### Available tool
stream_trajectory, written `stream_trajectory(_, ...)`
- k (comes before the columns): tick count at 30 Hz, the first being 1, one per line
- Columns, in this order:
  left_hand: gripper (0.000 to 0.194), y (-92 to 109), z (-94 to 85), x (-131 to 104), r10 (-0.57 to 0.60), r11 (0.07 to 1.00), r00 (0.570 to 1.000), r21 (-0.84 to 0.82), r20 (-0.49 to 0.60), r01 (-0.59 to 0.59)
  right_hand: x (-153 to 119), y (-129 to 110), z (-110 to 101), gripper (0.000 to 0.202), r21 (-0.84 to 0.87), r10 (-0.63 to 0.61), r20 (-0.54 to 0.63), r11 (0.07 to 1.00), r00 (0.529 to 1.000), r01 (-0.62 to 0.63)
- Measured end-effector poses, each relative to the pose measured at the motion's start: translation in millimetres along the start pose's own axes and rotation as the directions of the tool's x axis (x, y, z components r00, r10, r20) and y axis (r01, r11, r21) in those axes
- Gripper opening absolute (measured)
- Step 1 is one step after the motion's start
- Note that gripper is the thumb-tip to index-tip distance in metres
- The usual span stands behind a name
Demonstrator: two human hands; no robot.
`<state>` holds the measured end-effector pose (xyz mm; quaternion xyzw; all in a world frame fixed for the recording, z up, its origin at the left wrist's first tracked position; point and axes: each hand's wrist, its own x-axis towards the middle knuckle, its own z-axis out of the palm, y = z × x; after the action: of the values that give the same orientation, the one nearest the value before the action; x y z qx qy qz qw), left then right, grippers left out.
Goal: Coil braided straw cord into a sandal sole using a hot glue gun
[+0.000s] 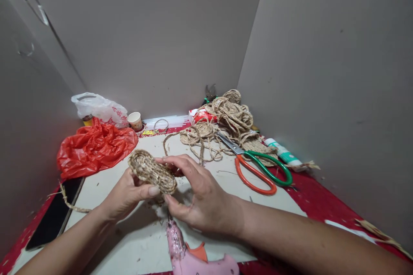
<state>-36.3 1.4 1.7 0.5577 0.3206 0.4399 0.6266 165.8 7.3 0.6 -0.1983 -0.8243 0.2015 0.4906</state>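
Note:
A small oval piece of coiled, braided straw rope is held up over the white board, tilted. My left hand grips its left and lower side, with the thumb across the front. On the right, my right hand pinches its right end between thumb and fingers. Just below the hands lies a pink glue gun with an orange trigger, its nozzle pointing up toward the piece. A length of loose rope shows left of my left forearm.
Scissors with green and orange handles lie at right, beside heaped rope. A red plastic bag, a white bag and a paper cup stand back left. A dark phone-like slab lies at left. Grey walls enclose the table.

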Motion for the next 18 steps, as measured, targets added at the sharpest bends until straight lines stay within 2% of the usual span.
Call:
stream_trajectory(4,0.037,0.8,-2.1,-2.2,0.021,0.999,0.999,0.027,-0.035,-0.02,0.1,0.3,-1.0,0.062,0.006,-0.022,0.0,1.0,1.0,0.022)
stream_trajectory(8,0.045,4.4,-5.7,-6.1,0.051,0.998,0.996,0.052,-0.075,-0.047,2.8,2.2,-3.2,0.065,-0.021,-0.084,0.003,0.996,0.997,0.084)
stream_trajectory(11,0.05,12.2,-6.4,-8.9,0.079,0.994,0.992,0.089,-0.096,-0.07,4.2,5.2,-6.0,0.064,-0.104,-0.113,-0.008,0.988,0.994,0.112)
stream_trajectory(16,0.044,29.8,-6.7,-9.9,0.204,0.971,0.971,0.152,-0.123,-0.184,6.3,14.6,-12.5,0.056,-0.285,-0.042,0.089,0.956,0.995,0.066)
stream_trajectory(18,0.042,36.8,-6.2,-9.6,0.26,0.961,0.95,0.144,-0.173,-0.237,7.9,23.4,-14.3,0.047,-0.354,0.029,0.12,0.935,0.992,0.015)
